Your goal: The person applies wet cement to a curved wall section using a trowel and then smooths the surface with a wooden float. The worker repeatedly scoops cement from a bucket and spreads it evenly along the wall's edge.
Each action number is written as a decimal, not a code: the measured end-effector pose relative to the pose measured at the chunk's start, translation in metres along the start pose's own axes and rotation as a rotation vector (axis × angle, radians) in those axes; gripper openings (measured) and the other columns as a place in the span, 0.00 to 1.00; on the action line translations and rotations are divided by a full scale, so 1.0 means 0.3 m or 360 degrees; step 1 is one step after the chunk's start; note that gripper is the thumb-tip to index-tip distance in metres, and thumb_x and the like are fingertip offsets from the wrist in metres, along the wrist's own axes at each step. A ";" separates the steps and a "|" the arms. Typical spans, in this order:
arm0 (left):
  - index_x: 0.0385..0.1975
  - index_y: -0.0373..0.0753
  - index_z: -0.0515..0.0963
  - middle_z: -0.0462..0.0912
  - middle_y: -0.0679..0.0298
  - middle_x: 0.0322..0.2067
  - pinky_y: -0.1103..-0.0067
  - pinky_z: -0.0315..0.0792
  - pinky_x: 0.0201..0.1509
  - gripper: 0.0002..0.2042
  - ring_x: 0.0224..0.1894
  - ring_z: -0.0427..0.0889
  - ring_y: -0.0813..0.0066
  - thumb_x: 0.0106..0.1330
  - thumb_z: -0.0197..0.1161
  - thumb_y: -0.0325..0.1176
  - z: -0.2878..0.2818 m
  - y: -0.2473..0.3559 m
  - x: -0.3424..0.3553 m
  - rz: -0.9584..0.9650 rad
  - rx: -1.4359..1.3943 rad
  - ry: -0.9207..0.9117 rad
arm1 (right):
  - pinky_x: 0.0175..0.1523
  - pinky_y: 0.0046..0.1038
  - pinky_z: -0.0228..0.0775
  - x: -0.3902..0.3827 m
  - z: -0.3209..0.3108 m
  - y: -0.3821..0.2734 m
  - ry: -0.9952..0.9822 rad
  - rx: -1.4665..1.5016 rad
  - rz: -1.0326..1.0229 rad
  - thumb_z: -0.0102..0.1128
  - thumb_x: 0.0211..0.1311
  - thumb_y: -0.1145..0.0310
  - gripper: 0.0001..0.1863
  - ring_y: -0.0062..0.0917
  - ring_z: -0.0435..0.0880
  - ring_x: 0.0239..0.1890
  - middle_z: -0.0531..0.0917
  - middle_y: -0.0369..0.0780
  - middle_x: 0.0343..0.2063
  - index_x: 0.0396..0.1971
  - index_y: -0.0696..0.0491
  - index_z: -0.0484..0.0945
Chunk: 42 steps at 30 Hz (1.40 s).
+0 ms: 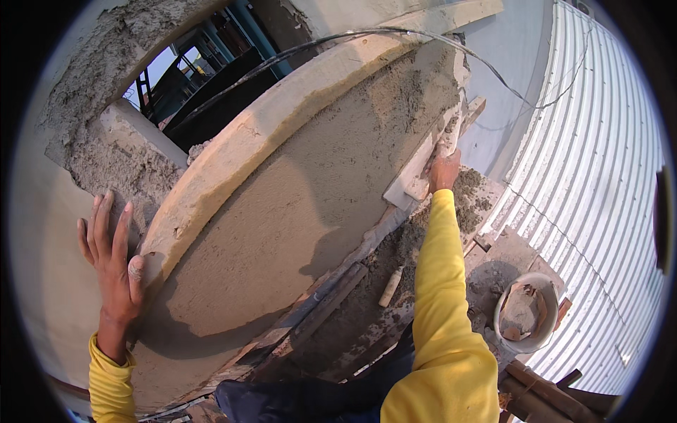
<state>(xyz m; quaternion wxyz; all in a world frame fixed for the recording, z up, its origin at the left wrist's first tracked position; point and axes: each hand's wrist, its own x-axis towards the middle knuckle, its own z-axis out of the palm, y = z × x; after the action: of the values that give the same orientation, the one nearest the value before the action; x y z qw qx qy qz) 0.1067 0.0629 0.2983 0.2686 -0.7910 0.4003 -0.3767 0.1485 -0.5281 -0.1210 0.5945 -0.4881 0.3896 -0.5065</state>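
Seen from the worker's own head, two yellow-sleeved arms reach over a broad band of grey-brown wet plaster point(303, 183) on a wall. The bare right hand point(444, 171) is at the band's far right edge, on a long, flat, pale board point(411, 182); its fingers look closed on the board, though the back of the hand hides most of them. The bare left hand point(116, 271) has its fingers spread apart on the wall, thumb by the lower end of a long, pale wooden plank point(261, 130) that borders the plaster's upper side. Below the right arm lies spilled mortar; a round, pale bucket point(502, 317) stands farther right, beside a ridged white metal roof point(599, 141).

The step in hand appears to be trueing the plaster's edge. Keeping the board flat, pressing evenly and bracing the plank should help; tilting could gouge the surface, which looks rougher toward the top.
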 end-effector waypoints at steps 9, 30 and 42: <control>0.77 0.43 0.67 0.61 0.50 0.79 0.53 0.32 0.86 0.31 0.84 0.53 0.51 0.81 0.38 0.52 -0.007 -0.002 -0.007 0.0019 -0.0015 0.0032 | 0.52 0.44 0.79 -0.432 0.007 -0.054 -0.0001 -0.0207 -0.0292 0.61 0.77 0.54 0.25 0.51 0.88 0.46 0.87 0.56 0.45 0.63 0.56 0.72; 0.77 0.43 0.68 0.61 0.50 0.78 0.54 0.31 0.86 0.31 0.83 0.53 0.52 0.81 0.39 0.52 0.010 0.017 0.008 -0.0011 -0.0075 0.0079 | 0.19 0.30 0.70 -0.006 -0.005 -0.178 -0.0102 0.0519 0.0335 0.66 0.76 0.56 0.32 0.25 0.78 0.16 0.83 0.44 0.29 0.70 0.57 0.66; 0.77 0.44 0.68 0.61 0.51 0.79 0.54 0.31 0.86 0.31 0.83 0.53 0.52 0.82 0.39 0.53 -0.018 0.019 0.002 -0.0007 -0.0070 0.0053 | 0.60 0.47 0.74 -0.362 0.019 -0.211 -0.0024 -0.0181 -0.0433 0.62 0.75 0.53 0.27 0.54 0.84 0.56 0.85 0.59 0.51 0.61 0.59 0.73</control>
<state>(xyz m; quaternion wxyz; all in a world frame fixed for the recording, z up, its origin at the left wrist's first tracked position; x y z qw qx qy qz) 0.1001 0.0586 0.2973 0.2435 -0.7912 0.4113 -0.3815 0.1201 -0.4210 -0.0612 0.4948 -0.5731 0.3434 -0.5557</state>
